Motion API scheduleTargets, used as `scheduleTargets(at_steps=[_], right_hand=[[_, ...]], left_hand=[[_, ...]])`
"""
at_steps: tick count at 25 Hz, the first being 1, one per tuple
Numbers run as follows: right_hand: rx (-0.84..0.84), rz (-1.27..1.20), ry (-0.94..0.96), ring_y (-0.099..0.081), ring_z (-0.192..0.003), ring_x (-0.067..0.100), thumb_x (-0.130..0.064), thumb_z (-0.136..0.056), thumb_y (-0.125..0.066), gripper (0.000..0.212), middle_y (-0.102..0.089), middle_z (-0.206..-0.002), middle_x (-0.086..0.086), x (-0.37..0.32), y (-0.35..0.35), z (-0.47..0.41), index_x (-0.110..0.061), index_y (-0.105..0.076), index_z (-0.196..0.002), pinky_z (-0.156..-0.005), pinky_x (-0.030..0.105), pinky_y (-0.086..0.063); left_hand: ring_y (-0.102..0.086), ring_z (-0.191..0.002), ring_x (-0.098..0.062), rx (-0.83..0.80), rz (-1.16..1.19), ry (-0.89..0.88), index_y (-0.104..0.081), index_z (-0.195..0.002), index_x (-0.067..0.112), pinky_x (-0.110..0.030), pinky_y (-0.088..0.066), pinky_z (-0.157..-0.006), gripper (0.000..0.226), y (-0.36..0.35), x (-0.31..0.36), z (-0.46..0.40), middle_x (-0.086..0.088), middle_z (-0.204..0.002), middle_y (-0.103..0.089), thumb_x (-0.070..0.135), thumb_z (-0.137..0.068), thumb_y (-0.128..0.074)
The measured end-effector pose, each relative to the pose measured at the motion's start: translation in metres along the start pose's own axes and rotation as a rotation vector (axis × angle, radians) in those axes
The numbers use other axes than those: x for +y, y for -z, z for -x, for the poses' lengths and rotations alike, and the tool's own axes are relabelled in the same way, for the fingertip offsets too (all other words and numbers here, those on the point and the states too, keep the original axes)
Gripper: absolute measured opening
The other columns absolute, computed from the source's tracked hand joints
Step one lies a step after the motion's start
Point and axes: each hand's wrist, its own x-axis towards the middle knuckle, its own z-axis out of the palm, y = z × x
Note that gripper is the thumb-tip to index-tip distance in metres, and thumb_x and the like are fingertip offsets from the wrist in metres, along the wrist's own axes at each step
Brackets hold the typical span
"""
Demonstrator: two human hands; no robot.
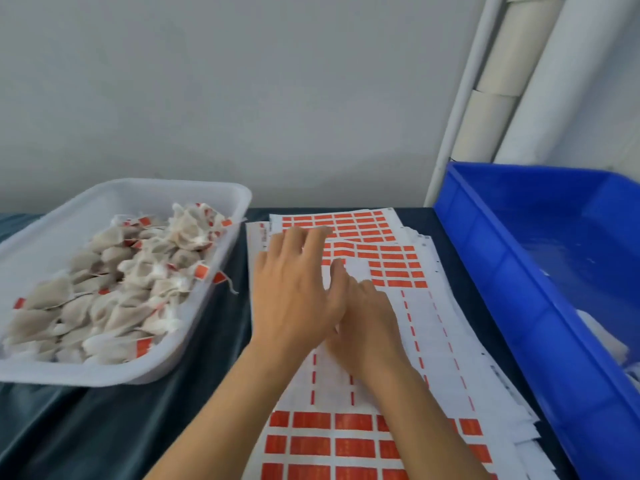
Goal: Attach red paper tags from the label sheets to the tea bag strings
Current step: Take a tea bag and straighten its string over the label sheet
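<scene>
red paper tags [394, 268] partly stripped from the top label sheet [443, 341]; tagged tea bags [114, 292] fill the white tray [221, 195]. left hand [294, 296] spread flat, right hand [367, 323] fingering the tag edge, grip unclear.

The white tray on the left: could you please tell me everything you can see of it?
The white tray is a shallow rectangular dish with rounded corners and a thick rolled rim; it looks like translucent plastic. It sits flat on the dark cloth, left of the label sheets and apart from them. It holds a loose heap of tea bags, many already carrying red tags; one tagged string hangs over its right rim. Neither hand touches it.
</scene>
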Motion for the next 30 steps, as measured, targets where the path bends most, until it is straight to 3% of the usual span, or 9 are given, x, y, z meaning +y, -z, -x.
scheduleTargets(at_steps=[4,12,17,21,23,26,27,30], right_hand=[[0.008,0.125,-0.159,-0.050,-0.121,0.020,-0.046,-0.098,-0.062,0.035,-0.056,-0.136,-0.002,0.028,0.008,0.001,-0.031,-0.058,-0.129,-0.106,0.040,-0.043],[0.006,0.089,-0.284,-0.050,-0.123,0.019,-0.048,-0.103,-0.051,0.037,-0.056,-0.136,-0.003,0.043,0.031,-0.004,-0.027,-0.059,-0.133,-0.104,0.038,-0.043],[0.150,0.215,-0.293,-0.052,-0.099,0.018,-0.045,-0.103,-0.049,0.032,-0.062,-0.113,0.000,0.043,0.093,-0.019,-0.025,-0.068,-0.120,-0.085,0.038,-0.049],[0.202,0.429,-0.333,-0.047,-0.082,0.026,-0.021,-0.101,-0.048,0.021,-0.057,-0.094,0.001,0.085,0.181,-0.011,-0.019,-0.069,-0.101,-0.064,0.037,-0.037],[0.024,0.484,-0.455,-0.055,-0.084,0.027,-0.014,-0.099,-0.047,0.022,-0.065,-0.101,0.003,0.114,0.221,0.000,-0.019,-0.068,-0.105,-0.061,0.035,-0.042],[-0.547,0.458,-0.529,-0.064,-0.103,0.025,-0.013,-0.101,-0.046,0.033,-0.066,-0.120,-0.002,0.139,0.245,0.015,-0.027,-0.066,-0.124,-0.088,0.042,-0.055],[-0.667,0.414,-0.540,-0.068,-0.102,0.023,-0.013,-0.100,-0.049,0.035,-0.067,-0.120,-0.004,0.143,0.242,0.019,-0.030,-0.065,-0.126,-0.090,0.042,-0.057],[-0.695,0.163,-0.610,-0.076,-0.085,0.017,-0.009,-0.093,-0.065,0.040,-0.073,-0.112,-0.003,0.157,0.234,0.024,-0.037,-0.062,-0.122,-0.081,0.043,-0.065]], left_hand=[[-0.055,-0.124,-0.011,-0.303,0.177,0.106,-0.048,-0.142,0.034,-0.030,-0.043,-0.103,0.038,-0.064,0.006,0.023,0.009,-0.143,-0.057,0.044,-0.106,-0.046],[-0.057,-0.111,-0.016,-0.390,0.034,-0.014,-0.059,-0.133,0.027,-0.042,-0.050,-0.096,0.051,-0.080,0.001,0.026,0.004,-0.127,-0.066,0.050,-0.102,-0.026],[-0.053,-0.121,-0.017,-0.424,0.018,-0.017,-0.056,-0.135,0.031,-0.044,-0.045,-0.107,0.044,-0.076,0.002,0.027,0.008,-0.136,-0.060,0.056,-0.103,-0.040],[-0.052,-0.124,-0.017,-0.446,-0.002,-0.028,-0.056,-0.133,0.033,-0.045,-0.043,-0.111,0.042,-0.076,-0.002,0.029,0.009,-0.139,-0.058,0.057,-0.101,-0.045],[-0.052,-0.124,-0.018,-0.450,-0.023,-0.036,-0.056,-0.133,0.033,-0.046,-0.043,-0.111,0.042,-0.075,-0.001,0.028,0.008,-0.139,-0.057,0.057,-0.100,-0.047],[-0.053,-0.122,-0.020,-0.439,-0.016,-0.021,-0.058,-0.132,0.030,-0.048,-0.043,-0.110,0.041,-0.072,0.005,0.028,0.005,-0.138,-0.059,0.053,-0.099,-0.050],[-0.054,-0.121,-0.021,-0.432,-0.007,-0.017,-0.059,-0.131,0.029,-0.049,-0.044,-0.109,0.040,-0.071,0.005,0.028,0.004,-0.137,-0.060,0.052,-0.099,-0.051],[-0.055,-0.122,-0.022,-0.435,-0.007,-0.014,-0.060,-0.131,0.027,-0.050,-0.044,-0.109,0.041,-0.066,0.007,0.029,0.003,-0.136,-0.061,0.051,-0.099,-0.052]])
